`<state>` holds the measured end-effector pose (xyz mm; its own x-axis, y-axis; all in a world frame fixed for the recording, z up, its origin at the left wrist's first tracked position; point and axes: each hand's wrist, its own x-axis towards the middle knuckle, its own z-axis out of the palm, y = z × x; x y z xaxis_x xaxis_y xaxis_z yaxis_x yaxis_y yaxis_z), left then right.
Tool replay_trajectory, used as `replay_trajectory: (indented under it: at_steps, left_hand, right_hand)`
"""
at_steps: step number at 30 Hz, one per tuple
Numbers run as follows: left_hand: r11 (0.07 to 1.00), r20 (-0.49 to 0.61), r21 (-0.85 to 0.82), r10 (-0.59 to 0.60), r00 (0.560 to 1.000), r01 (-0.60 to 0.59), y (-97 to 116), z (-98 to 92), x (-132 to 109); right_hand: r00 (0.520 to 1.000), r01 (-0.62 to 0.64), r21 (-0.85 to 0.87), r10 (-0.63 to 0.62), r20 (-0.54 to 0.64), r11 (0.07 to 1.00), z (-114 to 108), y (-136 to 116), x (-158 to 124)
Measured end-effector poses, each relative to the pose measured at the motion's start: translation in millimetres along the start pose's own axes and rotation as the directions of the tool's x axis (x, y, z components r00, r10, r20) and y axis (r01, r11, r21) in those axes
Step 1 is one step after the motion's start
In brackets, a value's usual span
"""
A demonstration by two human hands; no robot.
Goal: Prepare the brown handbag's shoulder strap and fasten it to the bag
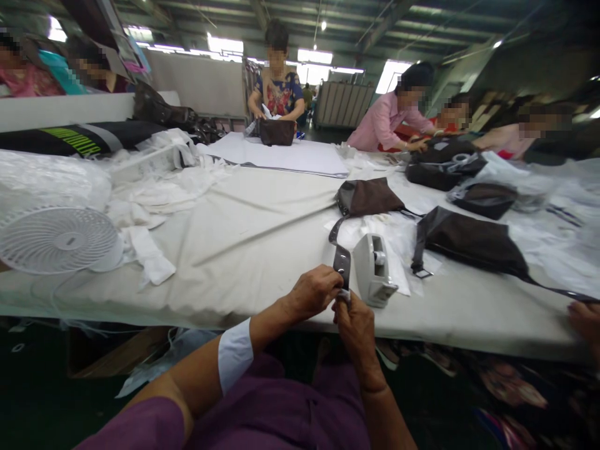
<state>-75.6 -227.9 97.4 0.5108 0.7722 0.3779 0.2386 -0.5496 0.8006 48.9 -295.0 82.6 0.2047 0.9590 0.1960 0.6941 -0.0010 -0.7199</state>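
Observation:
A dark brown bag lies on the table, and its strap runs down to my hands at the front edge. My left hand is closed, pinching the strap near its end from the left. My right hand is closed around the strap's lower end from below. A small white piece shows between the fingers; whether it is paper or tape I cannot tell. Just right of the strap stands a grey tape dispenser, close to my right hand but apart from it.
Another dark bag lies to the right, its strap reaching a co-worker's hand. A white fan and crumpled white paper are on the left. Across the table, co-workers handle bags beside a white board.

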Motion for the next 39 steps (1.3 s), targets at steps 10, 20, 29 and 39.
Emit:
replay_trajectory:
  at_steps: [10, 20, 29, 39]
  left_hand:
    - [0.986, 0.049, 0.158, 0.053, 0.997, -0.060, -9.1, -2.1, 18.7]
    - [0.996, 0.064, 0.088, -0.031, 0.997, 0.025, -29.0, 14.9, 30.1]
    - [0.995, -0.013, 0.066, 0.076, 0.997, -0.075, -29.7, 20.4, 9.6]
    - [0.980, -0.108, 0.060, 0.197, 0.974, -0.191, -21.1, 5.5, -5.0]
  right_hand:
    - [0.994, -0.067, 0.010, 0.066, 0.085, 0.998, -2.9, -7.4, 4.6]
    - [0.996, -0.076, -0.012, 0.076, 0.053, 0.997, 4.1, 3.4, -3.0]
    - [0.870, -0.475, 0.598, 0.241, 0.431, 0.645, -5.2, 6.3, -18.9]
    - [0.854, -0.516, 0.820, 0.224, 0.470, 0.248, 2.4, 10.8, -4.3]
